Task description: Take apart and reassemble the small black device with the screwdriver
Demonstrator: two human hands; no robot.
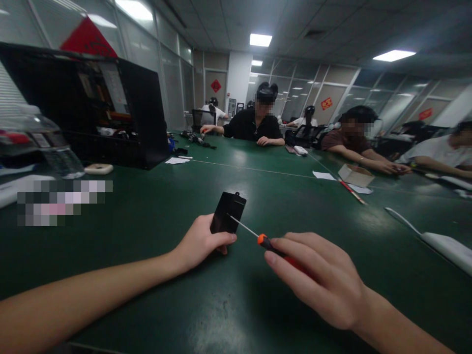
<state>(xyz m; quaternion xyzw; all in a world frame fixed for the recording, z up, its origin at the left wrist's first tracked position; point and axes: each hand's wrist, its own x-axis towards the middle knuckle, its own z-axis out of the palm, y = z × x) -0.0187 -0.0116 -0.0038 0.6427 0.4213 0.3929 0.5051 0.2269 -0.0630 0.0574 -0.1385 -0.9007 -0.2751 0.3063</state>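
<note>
My left hand (202, 241) is closed around the lower part of a flat black rectangular case (229, 211) with a small tab at its top, held tilted up just above the green table. In my right hand (320, 275) is a screwdriver (262, 240) with an orange and black handle, gripped between thumb and fingers. Its thin metal shaft slants up to the left, and the tip appears to meet the middle of the case's face. Whether a screw sits under the tip is too small to tell.
A large black open-fronted box (143, 113) stands at the left, near a plastic bottle (55, 142). A white power strip (448, 248) with a cable lies at the right. Further back are a small carton (354, 176) and a red stick (352, 191). Several people sit around the green table (147, 221).
</note>
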